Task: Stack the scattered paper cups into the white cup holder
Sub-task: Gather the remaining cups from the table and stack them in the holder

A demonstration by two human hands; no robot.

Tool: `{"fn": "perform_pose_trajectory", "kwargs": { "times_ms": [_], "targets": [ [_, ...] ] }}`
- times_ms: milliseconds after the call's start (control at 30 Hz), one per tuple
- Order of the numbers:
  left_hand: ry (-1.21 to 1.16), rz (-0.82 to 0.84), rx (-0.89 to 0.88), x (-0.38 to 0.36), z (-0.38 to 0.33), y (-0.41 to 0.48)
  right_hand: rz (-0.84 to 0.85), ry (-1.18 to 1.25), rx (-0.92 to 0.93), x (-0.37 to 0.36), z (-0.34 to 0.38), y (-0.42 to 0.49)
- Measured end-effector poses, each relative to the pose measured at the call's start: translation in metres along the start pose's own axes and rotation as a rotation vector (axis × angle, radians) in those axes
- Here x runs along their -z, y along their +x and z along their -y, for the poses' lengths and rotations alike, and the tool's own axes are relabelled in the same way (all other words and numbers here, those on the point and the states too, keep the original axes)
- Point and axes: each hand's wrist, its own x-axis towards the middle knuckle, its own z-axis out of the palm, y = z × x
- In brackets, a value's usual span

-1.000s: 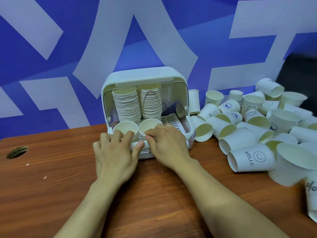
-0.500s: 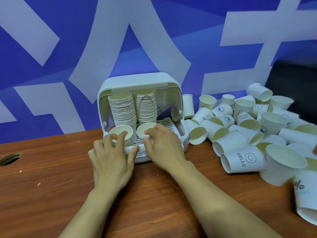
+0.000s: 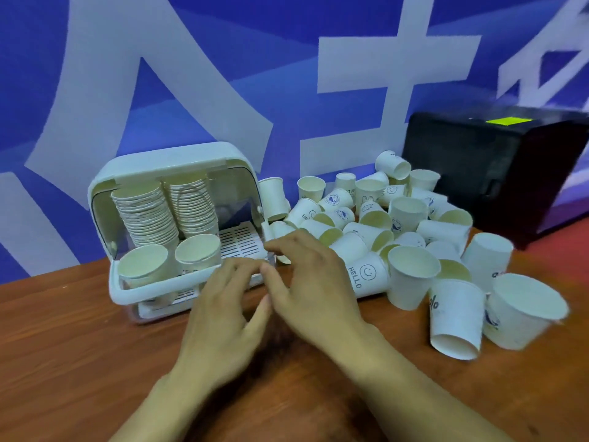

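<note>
The white cup holder [image 3: 172, 161] stands open on the wooden table, left of centre. Two leaning stacks of paper cups [image 3: 149, 218] fill its left part, with a slatted floor bare on the right. A heap of scattered paper cups [image 3: 401, 224] lies to its right, one marked HELLO [image 3: 366, 275]. My left hand [image 3: 223, 311] hovers in front of the holder's right corner, fingers loose and holding nothing. My right hand [image 3: 312, 279] is beside it, between holder and heap, fingers spread and empty.
A black box [image 3: 497, 167] with a yellow-green label stands at the back right behind the heap. The blue and white wall runs close behind everything. Bare wood lies in front of and left of the holder.
Both hands have left the front cups of the two stacks and moved right, toward the heap. The camera has swung right, bringing the black box into view.
</note>
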Motion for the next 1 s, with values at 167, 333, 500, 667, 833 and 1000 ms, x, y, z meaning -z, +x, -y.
{"fn": "perform_pose_trajectory", "kwargs": {
  "times_ms": [167,333,500,667,833,1000],
  "targets": [
    [-0.073,0.119,-0.097,-0.044,-0.05,0.014,-0.2,-0.03,-0.088,0.058,-0.029,-0.05],
    [0.102,0.238,-0.154,-0.089,-0.07,0.044,-0.282,-0.277,-0.224,0.106,-0.062,-0.079],
    [0.219,0.36,-0.115,-0.113,-0.062,0.058,-0.076,-0.45,-0.439,0.137,-0.079,-0.089],
    [0.268,0.363,-0.128,-0.111,-0.062,0.061,0.133,-0.516,-0.497,0.138,-0.087,-0.085],
    [0.169,0.481,-0.002,-0.105,-0.057,0.072,0.239,-0.47,-0.543,0.134,-0.094,-0.079],
    [0.107,0.58,0.007,-0.093,-0.056,0.08,0.298,-0.474,-0.579,0.135,-0.095,-0.075]
  ]
}}
